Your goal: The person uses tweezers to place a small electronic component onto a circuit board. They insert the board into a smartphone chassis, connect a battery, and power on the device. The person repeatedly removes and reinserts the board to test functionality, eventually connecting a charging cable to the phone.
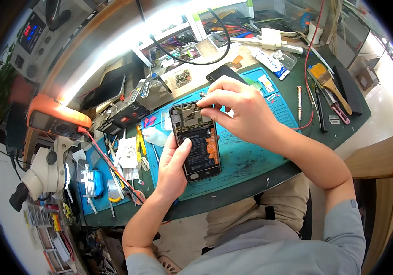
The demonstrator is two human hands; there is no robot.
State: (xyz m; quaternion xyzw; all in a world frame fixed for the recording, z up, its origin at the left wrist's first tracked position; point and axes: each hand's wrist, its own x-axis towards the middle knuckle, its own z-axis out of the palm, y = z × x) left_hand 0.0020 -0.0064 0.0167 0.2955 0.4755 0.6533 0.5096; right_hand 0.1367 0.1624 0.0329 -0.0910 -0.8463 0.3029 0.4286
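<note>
In the left hand (pixel 172 167), opened phone (pixel 195 139); lettered black battery (pixel 199 150)

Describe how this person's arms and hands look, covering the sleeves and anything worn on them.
The left hand and right hand are bare, with no gloves, rings or watch visible. Both forearms are uncovered, without cables. The left sleeve and right sleeve are short and grey; the right one has a small bluish-grey patch at its hem.
</note>
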